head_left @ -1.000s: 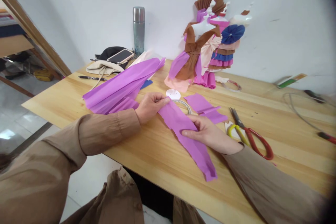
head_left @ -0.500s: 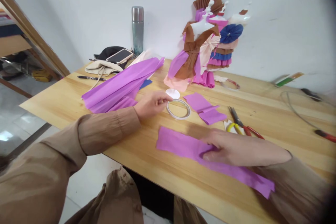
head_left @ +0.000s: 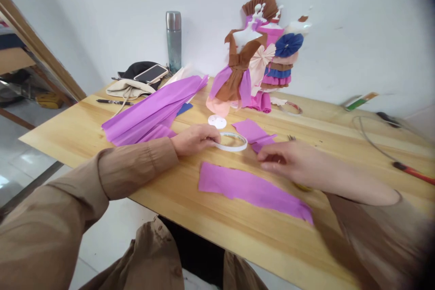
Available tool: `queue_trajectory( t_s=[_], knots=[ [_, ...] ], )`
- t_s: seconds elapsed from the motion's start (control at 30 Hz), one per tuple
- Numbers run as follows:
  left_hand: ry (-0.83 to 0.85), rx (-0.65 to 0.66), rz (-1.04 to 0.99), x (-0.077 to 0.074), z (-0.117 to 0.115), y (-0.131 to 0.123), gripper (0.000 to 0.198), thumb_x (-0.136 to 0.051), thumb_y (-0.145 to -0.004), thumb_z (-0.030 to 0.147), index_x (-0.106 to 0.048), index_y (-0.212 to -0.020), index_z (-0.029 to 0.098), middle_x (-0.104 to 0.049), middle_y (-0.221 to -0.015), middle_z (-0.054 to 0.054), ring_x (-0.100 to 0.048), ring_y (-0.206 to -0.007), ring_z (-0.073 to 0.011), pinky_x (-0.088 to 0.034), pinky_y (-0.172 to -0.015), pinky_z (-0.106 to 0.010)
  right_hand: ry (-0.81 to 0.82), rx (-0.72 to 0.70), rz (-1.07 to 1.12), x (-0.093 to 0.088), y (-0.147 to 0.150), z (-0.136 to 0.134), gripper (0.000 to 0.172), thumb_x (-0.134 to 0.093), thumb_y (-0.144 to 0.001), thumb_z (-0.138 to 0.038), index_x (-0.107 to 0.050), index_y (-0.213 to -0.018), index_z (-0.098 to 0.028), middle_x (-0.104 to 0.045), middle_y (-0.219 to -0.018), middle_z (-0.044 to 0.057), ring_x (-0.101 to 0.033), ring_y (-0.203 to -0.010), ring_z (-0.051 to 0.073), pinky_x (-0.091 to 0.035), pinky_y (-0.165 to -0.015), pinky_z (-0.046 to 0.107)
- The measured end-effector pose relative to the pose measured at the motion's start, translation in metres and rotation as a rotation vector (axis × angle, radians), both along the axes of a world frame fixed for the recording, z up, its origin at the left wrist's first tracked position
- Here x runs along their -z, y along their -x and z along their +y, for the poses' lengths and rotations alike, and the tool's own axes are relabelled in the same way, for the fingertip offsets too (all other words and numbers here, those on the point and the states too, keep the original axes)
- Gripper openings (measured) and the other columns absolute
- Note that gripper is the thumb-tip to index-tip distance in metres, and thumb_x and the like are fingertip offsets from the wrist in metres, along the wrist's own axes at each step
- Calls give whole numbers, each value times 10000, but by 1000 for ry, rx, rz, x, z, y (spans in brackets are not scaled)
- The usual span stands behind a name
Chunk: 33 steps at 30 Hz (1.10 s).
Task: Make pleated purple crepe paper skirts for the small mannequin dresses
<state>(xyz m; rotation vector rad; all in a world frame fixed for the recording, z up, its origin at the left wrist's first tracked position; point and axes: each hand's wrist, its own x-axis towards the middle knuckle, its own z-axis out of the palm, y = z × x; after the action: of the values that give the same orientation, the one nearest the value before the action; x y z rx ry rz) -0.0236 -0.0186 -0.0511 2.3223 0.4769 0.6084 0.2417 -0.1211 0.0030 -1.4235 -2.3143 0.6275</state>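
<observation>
My left hand (head_left: 199,139) grips the near-left side of a white roll of tape (head_left: 234,148), which is tilted up off the table. To the right of the roll hovers my right hand (head_left: 285,159), slightly blurred, its fingers loosely bent and the thumb a little apart, with nothing visible in them. Below both hands a long purple crepe-paper strip (head_left: 251,189) lies flat. A shorter purple piece (head_left: 253,132) rests behind the roll, partly covered by my right hand. The scissors (head_left: 291,137) are mostly hidden under that hand; only the tips show.
Large purple paper (head_left: 149,113) is spread at left, near a phone (head_left: 151,74), a pen (head_left: 113,102) and a thermos (head_left: 174,43). Paper-dressed mannequins (head_left: 239,61) stand against the wall. A white disc (head_left: 217,121) lies behind the tape. A red-handled tool (head_left: 413,173) lies at right.
My right hand has let go of the purple strip and moved up toward the tape roll. The strip now lies flat. My left hand has taken hold of the roll and tilted it up.
</observation>
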Motion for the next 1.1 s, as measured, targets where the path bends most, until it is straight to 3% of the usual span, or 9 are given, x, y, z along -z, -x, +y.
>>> queue_trajectory(
  t_s=[0.13, 0.23, 0.37, 0.47, 0.57, 0.67, 0.8, 0.9, 1.1],
  knots=[
    [332, 109, -85, -9, -9, 3, 152, -648, -832, 295, -698, -852, 153, -705, -876, -66, -635, -838, -162, -503, -829, -302, 27, 121, 95, -8, -7, 7, 226, -601, -848, -381, -734, -938, -222, -743, -892, 67, -658, -727, 195, -523, -670, 340],
    [564, 160, -102, -15, -15, 3, 257, -735, -781, 390, -698, -827, 139, -695, -823, -61, -636, -787, -152, -530, -791, -293, 146, 64, 276, -12, -3, 5, 354, -649, -825, -455, -719, -1076, -216, -721, -951, 75, -644, -772, 184, -538, -692, 331],
    [790, 168, -122, -15, -18, 1, 294, -772, -746, 392, -705, -848, 125, -715, -839, -77, -669, -795, -166, -556, -801, -313, 294, 31, 370, -12, 6, 2, 360, -694, -794, -517, -740, -953, -198, -654, -717, 18, -554, -607, 127, -457, -534, 254],
    [829, 40, -188, -14, -19, 1, 327, -718, -755, 301, -692, -1036, 136, -701, -781, -50, -649, -692, -142, -535, -647, -259, 231, 86, 398, -8, 12, -2, 349, -710, -771, -536, -755, -855, -200, -673, -713, 25, -545, -584, 122, -442, -512, 251],
    [659, -131, -289, -17, -22, 1, 353, -651, -769, 256, -675, -1104, 148, -674, -780, -21, -527, -562, -77, -417, -507, -200, 53, 154, 359, -4, 20, -7, 310, -693, -796, -503, -786, -907, -229, -754, -856, 54, -643, -701, 176, -511, -604, 294],
    [409, -206, -363, -21, -29, 0, 269, -635, -803, 281, -703, -1027, 149, -677, -893, -43, -471, -587, -62, -397, -543, -212, -111, 94, 217, -3, 30, -13, 251, -623, -873, -378, -788, -1022, -261, -779, -905, 51, -687, -750, 202, -524, -641, 318],
    [133, -119, -300, -25, -44, -4, 276, -641, -845, 324, -716, -1061, 169, -667, -890, -51, -485, -621, -82, -425, -597, -232, -252, -22, 41, -1, 42, -18, 283, -546, -899, -256, -773, -1064, -284, -782, -924, 50, -713, -791, 220, -520, -664, 335],
    [-36, -30, -258, -24, -52, -7, 260, -605, -896, 312, -719, -1080, 168, -671, -910, -71, -579, -752, -127, -473, -703, -257, -282, -22, -83, 1, 48, -17, 260, -532, -876, -201, -778, -943, -252, -753, -790, 49, -675, -667, 201, -464, -594, 323],
    [-396, -113, -43, -17, -54, -10, 267, -471, -974, 261, -714, -934, 158, -650, -856, -65, -581, -765, -142, -462, -705, -268, -264, -29, -167, -1, 59, -16, 234, -521, -852, -158, -743, -811, -222, -696, -683, 42, -625, -608, 192, -407, -564, 317]
  ],
)
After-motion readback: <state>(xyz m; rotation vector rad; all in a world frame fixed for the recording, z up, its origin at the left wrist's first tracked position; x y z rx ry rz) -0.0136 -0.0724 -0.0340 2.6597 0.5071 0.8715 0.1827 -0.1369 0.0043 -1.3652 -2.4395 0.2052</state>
